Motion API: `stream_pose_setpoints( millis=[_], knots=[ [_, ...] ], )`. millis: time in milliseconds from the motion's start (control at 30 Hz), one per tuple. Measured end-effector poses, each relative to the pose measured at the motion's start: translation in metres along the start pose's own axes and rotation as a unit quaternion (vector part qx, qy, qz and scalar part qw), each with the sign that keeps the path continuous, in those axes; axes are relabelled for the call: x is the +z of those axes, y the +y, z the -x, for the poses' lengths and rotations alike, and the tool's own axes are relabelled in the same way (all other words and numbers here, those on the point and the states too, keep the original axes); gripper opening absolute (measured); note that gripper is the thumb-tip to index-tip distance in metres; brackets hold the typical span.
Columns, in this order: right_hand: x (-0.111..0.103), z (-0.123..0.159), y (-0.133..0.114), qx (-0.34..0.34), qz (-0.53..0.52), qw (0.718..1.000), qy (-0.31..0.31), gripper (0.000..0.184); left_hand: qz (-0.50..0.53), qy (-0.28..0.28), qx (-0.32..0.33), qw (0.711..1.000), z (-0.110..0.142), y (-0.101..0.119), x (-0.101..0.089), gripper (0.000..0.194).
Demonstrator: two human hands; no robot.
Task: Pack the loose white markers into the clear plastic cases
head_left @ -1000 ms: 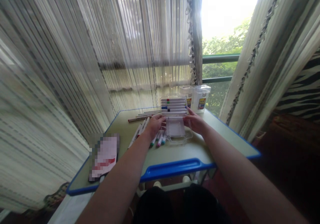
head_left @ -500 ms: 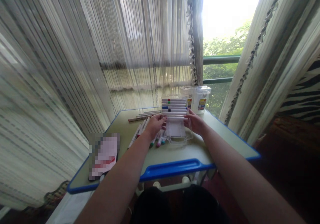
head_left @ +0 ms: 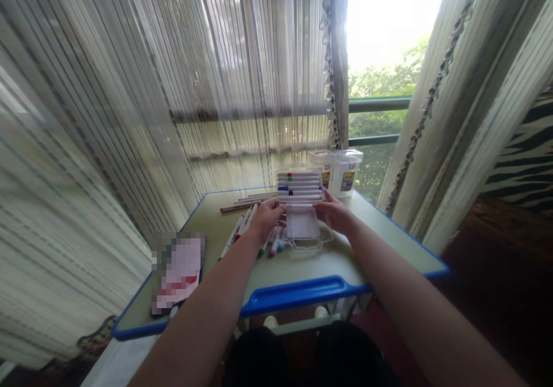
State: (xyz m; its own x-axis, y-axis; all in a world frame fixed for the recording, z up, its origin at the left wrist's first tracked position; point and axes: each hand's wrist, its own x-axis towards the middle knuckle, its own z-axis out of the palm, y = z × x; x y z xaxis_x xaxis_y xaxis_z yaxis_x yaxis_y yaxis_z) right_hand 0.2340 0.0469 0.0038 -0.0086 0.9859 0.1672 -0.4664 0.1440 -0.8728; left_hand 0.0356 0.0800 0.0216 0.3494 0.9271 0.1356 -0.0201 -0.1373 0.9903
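An open clear plastic case (head_left: 305, 244) lies on the table in front of me. Several white markers (head_left: 299, 182) with coloured bands are stacked crosswise in its far part. Its near part shows a pale, flat bottom. My left hand (head_left: 266, 219) is closed, its thumb and fingers pinching the left end of the nearest white marker (head_left: 301, 205). At the other end of that marker, my right hand (head_left: 337, 211) pinches too, its palm beside the case's right wall. Loose markers (head_left: 273, 246) with green, pink and teal ends lie under and beside my left hand.
The pale table (head_left: 380, 240) has a blue rim. More loose markers (head_left: 233, 238) and thin pencil-like sticks (head_left: 244, 204) lie on the left. Two clear containers (head_left: 347, 171) with labels stand at the back right. A blurred flat object (head_left: 179, 274) sits at the left edge. Curtains (head_left: 242, 87) hang behind.
Both hands stay at the case, and the right fingertips have shifted slightly left along the nearest marker. The whole view has moved a little; the stacked markers look the same.
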Motion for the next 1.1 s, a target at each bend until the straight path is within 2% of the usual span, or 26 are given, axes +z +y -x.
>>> stream_pose_setpoints(
  millis=[133, 233, 433, 800, 867, 967, 1100],
  knots=[
    [0.003, 0.001, 0.001, -0.004, 0.005, 1.000, -0.012, 0.080, -0.010, 0.021, 0.015, 1.000, 0.002, -0.001, -0.001, 0.027],
    [0.006, 0.003, 0.001, -0.017, 0.013, 1.000, -0.020, 0.083, 0.008, 0.028, 0.002, 1.000, 0.000, -0.002, -0.001, 0.026],
    [0.009, 0.004, 0.000, -0.044, 0.033, 0.998, -0.014, 0.086, 0.063, 0.006, -0.016, 0.998, -0.001, -0.004, 0.001, 0.029],
    [0.010, 0.003, 0.001, -0.036, 0.024, 0.999, -0.010, 0.084, 0.028, 0.011, 0.008, 1.000, -0.002, -0.010, 0.001, 0.030],
    [0.010, 0.003, 0.000, -0.025, 0.023, 0.999, -0.004, 0.080, 0.027, 0.012, 0.010, 1.000, -0.002, -0.010, 0.000, 0.030],
    [0.009, 0.000, 0.000, -0.013, 0.018, 1.000, 0.018, 0.064, 0.023, 0.005, 0.010, 1.000, 0.000, -0.008, 0.001, 0.030],
    [0.003, -0.006, 0.004, -0.029, 0.026, 0.999, 0.033, 0.050, 0.029, -0.002, -0.002, 1.000, 0.004, 0.000, 0.004, 0.028]
  ],
)
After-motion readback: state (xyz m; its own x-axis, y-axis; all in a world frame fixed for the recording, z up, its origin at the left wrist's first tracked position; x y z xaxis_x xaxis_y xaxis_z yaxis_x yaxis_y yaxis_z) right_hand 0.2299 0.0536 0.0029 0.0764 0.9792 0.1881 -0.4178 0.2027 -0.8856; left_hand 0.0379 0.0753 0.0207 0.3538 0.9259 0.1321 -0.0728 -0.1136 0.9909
